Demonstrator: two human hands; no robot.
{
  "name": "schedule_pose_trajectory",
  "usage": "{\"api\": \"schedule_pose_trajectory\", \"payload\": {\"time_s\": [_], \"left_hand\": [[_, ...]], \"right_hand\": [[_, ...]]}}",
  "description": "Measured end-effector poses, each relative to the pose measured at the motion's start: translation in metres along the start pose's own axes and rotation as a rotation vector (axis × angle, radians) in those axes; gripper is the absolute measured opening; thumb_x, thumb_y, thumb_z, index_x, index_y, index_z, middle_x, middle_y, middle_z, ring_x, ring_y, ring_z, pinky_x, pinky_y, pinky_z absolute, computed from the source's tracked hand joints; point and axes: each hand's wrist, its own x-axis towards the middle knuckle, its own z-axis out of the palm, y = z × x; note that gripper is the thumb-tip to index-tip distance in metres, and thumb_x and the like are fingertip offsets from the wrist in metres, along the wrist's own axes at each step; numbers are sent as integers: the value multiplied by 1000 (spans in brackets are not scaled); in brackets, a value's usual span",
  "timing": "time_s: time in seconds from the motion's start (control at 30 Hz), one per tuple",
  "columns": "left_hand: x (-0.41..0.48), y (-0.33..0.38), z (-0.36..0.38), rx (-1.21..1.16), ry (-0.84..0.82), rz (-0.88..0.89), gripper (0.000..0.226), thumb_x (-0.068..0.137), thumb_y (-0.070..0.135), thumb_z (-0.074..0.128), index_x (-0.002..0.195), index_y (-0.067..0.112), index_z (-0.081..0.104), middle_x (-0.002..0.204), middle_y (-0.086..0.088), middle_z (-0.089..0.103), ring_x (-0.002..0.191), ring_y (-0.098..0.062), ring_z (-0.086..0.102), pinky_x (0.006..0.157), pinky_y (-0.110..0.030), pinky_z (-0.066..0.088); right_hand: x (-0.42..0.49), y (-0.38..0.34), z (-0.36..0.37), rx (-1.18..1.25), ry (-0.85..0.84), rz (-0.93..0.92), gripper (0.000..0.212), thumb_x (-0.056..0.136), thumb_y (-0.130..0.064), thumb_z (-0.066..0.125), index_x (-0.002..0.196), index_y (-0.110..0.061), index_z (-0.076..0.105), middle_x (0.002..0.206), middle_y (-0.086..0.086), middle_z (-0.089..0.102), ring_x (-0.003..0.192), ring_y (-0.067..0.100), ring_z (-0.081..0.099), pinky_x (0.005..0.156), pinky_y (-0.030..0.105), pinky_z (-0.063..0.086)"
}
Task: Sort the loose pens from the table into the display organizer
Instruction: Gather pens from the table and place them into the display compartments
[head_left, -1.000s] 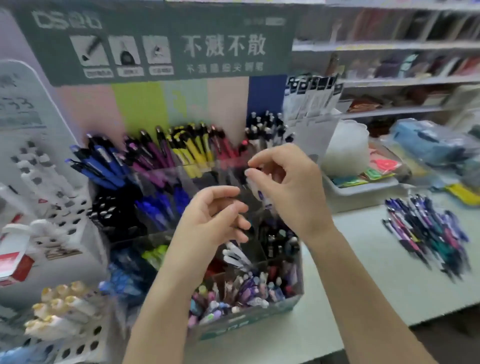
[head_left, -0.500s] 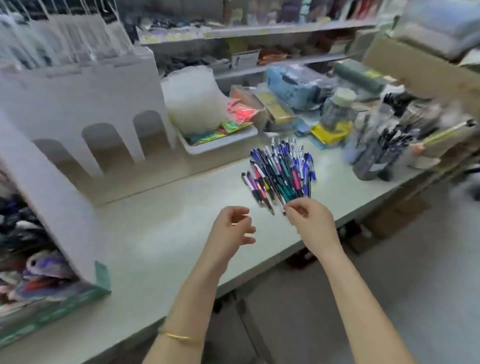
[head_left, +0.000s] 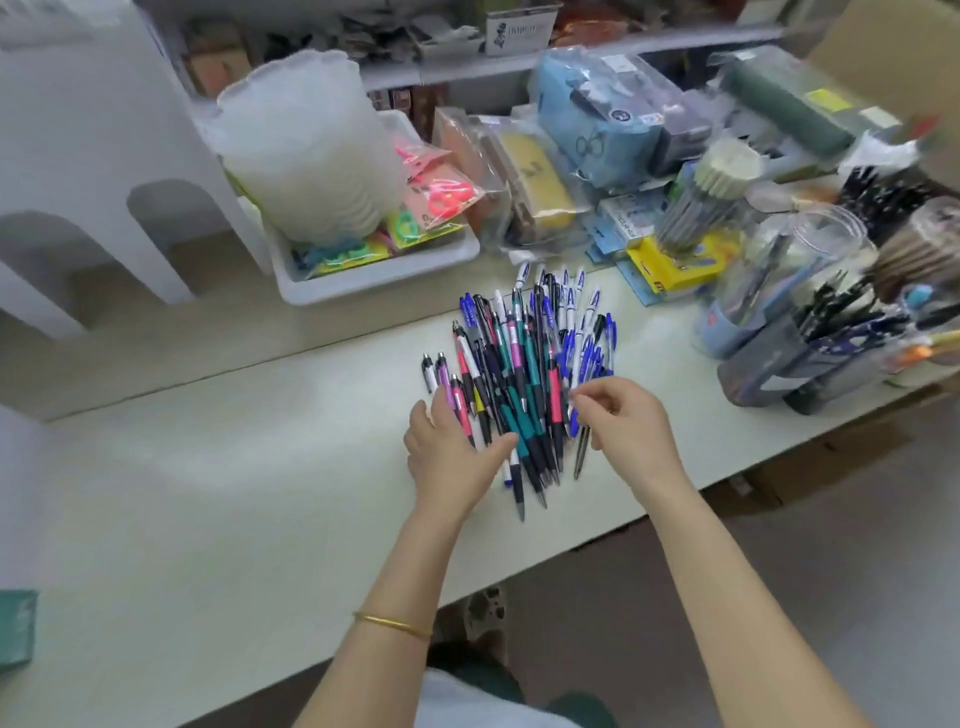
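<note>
One pile of pens (head_left: 524, 364), too many and too crossed to be counted, is seen on the table (head_left: 260, 467). The left hand (head_left: 452, 452) is laid flat and relaxed on the pile's left edge. The right hand (head_left: 631, 431) is curled at the right edge, but whether a pen is grasped cannot be told.

A single wide-angle view is taken from the head of a person at the near edge of the table (head_left: 208, 467). It is aimed forward and steeply down, so both forearms are seen entering from the near side. The left hand (head_left: 452, 452) and right hand (head_left: 628, 431) are framed close, at centre, by the pile of pens (head_left: 524, 353); the far shelf (head_left: 597, 54) is cropped at the top.
</note>
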Motion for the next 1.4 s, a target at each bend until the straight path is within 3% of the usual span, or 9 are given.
{"api": "schedule_pose_trajectory", "payload": {"time_s": [0.13,0.23,0.63,0.9,1.07,1.17,1.27,1.4], "left_hand": [[9,5,12,116,65,-2,111,76,62,68,154,18,2,161,-9,4,147,-28,6,118,-42,15],[11,5,15,144,79,1,113,75,60,71,154,21,1,161,-6,3,147,-27,5,118,-42,14],[28,24,21,51,145,-132,100,79,41,66,155,28,3,161,-7,3,145,-26,6,116,-44,14],[51,34,10,176,28,-138,98,79,39,62,154,35,-1,162,-9,-6,146,-29,0,115,-47,13],[55,34,11,156,78,-129,84,86,36,54,155,31,5,162,-8,-2,145,-27,2,114,-46,13],[56,32,12,138,100,-113,78,92,47,49,155,32,5,163,-6,0,145,-25,2,115,-46,11],[57,32,14,192,83,-114,89,86,69,44,155,32,2,163,-5,-3,147,-25,1,116,-46,10],[64,37,19,221,174,-150,85,89,66,43,155,27,5,162,-8,3,145,-26,6,115,-45,13]], "right_hand": [[39,-6,6,58,-41,-12,15,92,-11,56,86,-22,64,75,-2,62,67,11,56,65,28,46],[55,-12,14,97,-67,-29,17,93,-10,54,91,-23,64,75,-3,61,63,9,52,61,25,42],[99,-36,21,97,-212,-109,18,94,-8,51,96,-21,63,84,0,63,65,7,52,60,19,41],[122,-43,26,92,-309,-120,17,94,-9,51,95,-20,64,86,10,64,64,13,51,61,28,46],[132,-47,30,84,-350,-128,17,94,-8,49,95,-18,64,80,5,61,61,12,50,61,27,45],[139,-47,32,74,-358,-133,18,94,-8,49,94,-19,64,81,7,62,62,13,50,63,29,46],[144,-47,34,76,-366,-132,18,94,-9,50,93,-19,64,79,6,62,61,12,50,62,28,46],[147,-47,39,84,-379,-134,17,95,-10,51,94,-19,65,79,5,62,62,11,52,63,26,45]]}}
